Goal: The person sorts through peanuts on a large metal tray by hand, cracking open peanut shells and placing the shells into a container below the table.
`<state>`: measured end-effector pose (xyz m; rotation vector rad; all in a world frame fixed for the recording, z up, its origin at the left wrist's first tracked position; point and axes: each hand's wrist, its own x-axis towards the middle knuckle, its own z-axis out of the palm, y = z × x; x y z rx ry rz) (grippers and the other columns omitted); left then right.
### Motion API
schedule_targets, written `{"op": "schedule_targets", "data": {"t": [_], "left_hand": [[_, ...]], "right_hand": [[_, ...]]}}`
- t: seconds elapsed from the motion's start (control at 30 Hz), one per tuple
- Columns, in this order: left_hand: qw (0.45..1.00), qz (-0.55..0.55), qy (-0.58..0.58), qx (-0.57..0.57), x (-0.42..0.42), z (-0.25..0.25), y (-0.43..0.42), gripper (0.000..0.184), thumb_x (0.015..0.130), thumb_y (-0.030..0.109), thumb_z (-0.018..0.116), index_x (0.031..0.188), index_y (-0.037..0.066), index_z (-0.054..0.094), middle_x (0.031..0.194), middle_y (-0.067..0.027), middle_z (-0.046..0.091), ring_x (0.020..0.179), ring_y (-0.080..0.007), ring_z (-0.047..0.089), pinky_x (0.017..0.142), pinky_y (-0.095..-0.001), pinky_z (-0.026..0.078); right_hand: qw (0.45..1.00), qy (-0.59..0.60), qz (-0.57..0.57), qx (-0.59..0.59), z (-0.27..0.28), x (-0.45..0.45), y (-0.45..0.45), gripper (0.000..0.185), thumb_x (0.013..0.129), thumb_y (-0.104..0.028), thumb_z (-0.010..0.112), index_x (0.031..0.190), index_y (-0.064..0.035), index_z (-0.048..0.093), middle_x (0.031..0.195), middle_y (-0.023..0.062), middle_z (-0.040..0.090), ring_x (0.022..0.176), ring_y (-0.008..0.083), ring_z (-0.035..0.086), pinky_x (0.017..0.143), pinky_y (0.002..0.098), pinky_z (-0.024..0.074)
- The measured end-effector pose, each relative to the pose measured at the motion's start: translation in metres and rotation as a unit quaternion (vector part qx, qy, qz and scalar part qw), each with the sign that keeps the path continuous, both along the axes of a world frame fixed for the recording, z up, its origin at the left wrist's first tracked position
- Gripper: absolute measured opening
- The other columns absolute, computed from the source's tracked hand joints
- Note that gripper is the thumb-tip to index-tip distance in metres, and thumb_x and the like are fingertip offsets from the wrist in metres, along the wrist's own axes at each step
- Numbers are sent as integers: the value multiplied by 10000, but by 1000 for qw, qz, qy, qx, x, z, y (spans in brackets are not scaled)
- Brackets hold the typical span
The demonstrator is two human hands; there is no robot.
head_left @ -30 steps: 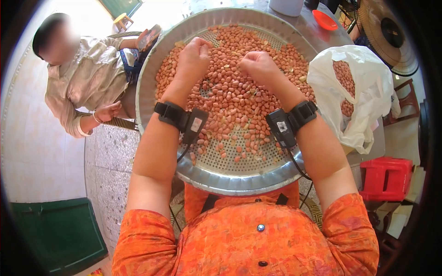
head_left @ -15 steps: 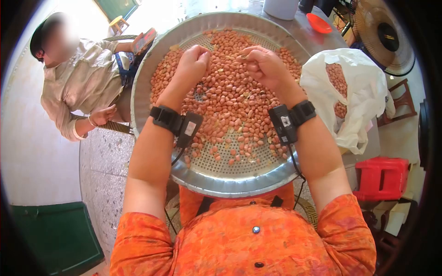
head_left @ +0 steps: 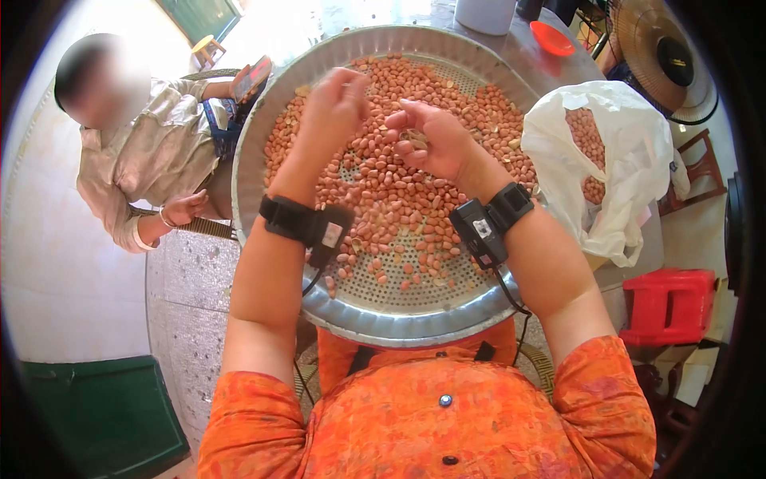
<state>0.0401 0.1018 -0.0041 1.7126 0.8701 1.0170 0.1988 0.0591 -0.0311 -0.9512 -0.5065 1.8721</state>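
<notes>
A wide round metal tray with a perforated bottom holds a spread of reddish shelled peanuts. Over its left half hovers my left hand, smeared by motion, so its finger pose and any contents are unclear. My right hand is above the middle of the peanuts, palm turned partly up and fingers curled. In that palm lie a few pale peanut pieces; whether they are shells or bad kernels I cannot tell. Both wrists wear black straps with small boxes and cables.
Right of the tray stands an open white plastic bag of peanuts. Beyond are an orange-red dish, a white container and a fan. A red stool is lower right. A seated person holds a phone at left.
My right hand has moved left and rolled palm-up, showing the pale pieces in it. My left hand has lifted from its closed pose and is blurred. The view has shifted slightly.
</notes>
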Motion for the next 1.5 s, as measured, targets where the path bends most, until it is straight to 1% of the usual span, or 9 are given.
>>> {"op": "schedule_targets", "data": {"t": [0.2,0.3,0.53,0.73,0.8,0.9,1.03,1.27,1.5], "left_hand": [[986,160,0,-54,-33,-5,37,173,814,177,533,901,28,525,672,-10,534,496,-56,485,423,-165,368],[954,74,290,-29,-24,4,48,212,771,173,550,916,19,567,707,-47,570,583,-83,542,479,-203,418],[822,95,539,155,17,-18,92,205,703,190,568,866,87,636,908,-136,608,893,-260,571,797,-344,443],[837,65,536,90,31,-10,93,189,725,183,559,843,50,624,847,-132,619,799,-216,601,715,-309,472],[901,-77,424,38,35,18,81,255,743,251,593,863,27,618,681,-53,598,625,-140,566,570,-254,451],[955,-107,267,-69,46,48,60,245,769,228,580,881,12,611,640,-8,569,574,-81,517,518,-210,418],[861,7,499,98,31,16,116,207,711,173,576,878,59,620,854,-103,620,832,-193,584,716,-297,464],[807,92,571,122,40,-31,116,208,657,112,572,860,93,615,920,-129,602,882,-251,573,769,-329,453],[944,-138,297,-44,50,45,84,148,724,149,604,824,39,594,742,-31,563,695,-73,516,585,-237,441]], "right_hand": [[997,34,58,43,-15,19,13,211,872,-237,422,785,-55,484,628,14,432,500,65,387,333,178,264],[999,-29,-28,23,-24,23,15,181,857,-223,444,792,-58,483,659,18,453,508,70,400,356,177,298],[996,-46,-74,9,-12,17,8,150,845,-202,447,825,-60,489,731,43,503,524,83,425,407,183,347],[995,-42,-91,-9,-12,18,11,204,859,-247,421,845,-53,483,746,63,527,544,99,446,420,210,360],[994,-24,-102,-26,-5,15,7,224,866,-265,405,844,-56,483,757,72,535,550,105,455,437,218,374],[993,20,-104,-44,2,15,7,259,880,-294,377,879,-55,479,777,79,545,566,108,473,447,210,384],[994,72,-86,-14,-3,19,11,270,884,-291,355,842,-59,486,783,79,547,591,129,487,487,242,410],[989,34,-145,-23,-12,20,15,226,881,-262,379,878,-63,486,750,69,544,602,150,528,473,243,433],[987,66,-141,-29,-6,22,14,290,886,-321,348,886,-62,477,775,90,554,605,159,540,457,250,439]]}}
